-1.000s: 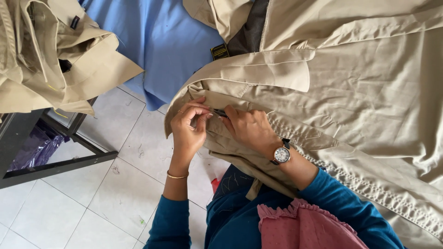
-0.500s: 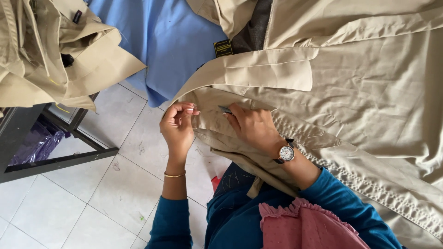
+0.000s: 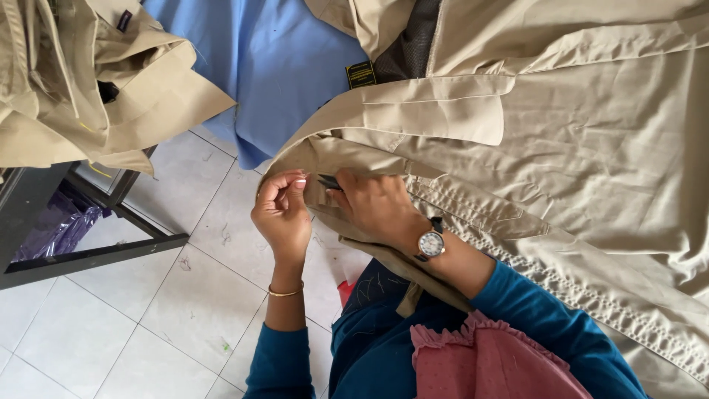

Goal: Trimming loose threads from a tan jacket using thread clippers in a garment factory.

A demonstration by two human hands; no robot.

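Working along the front edge of a beige jacket (image 3: pixel 576 140), the person seems partway through a trimming pass, judging by stray threads on the tiled floor (image 3: pixel 148 295); how much edge remains cannot be told. The left hand (image 3: pixel 283 210) has fingertips pinched together on the hem or a thread. The right hand (image 3: pixel 373 207), with a wristwatch (image 3: pixel 430 242), is closed around a small dark tool (image 3: pixel 330 182) at the edge. The jacket drapes over the lap, creased, with stitched seams. More beige garments (image 3: pixel 81 81) and blue cloth (image 3: pixel 273 66) lie nearby.
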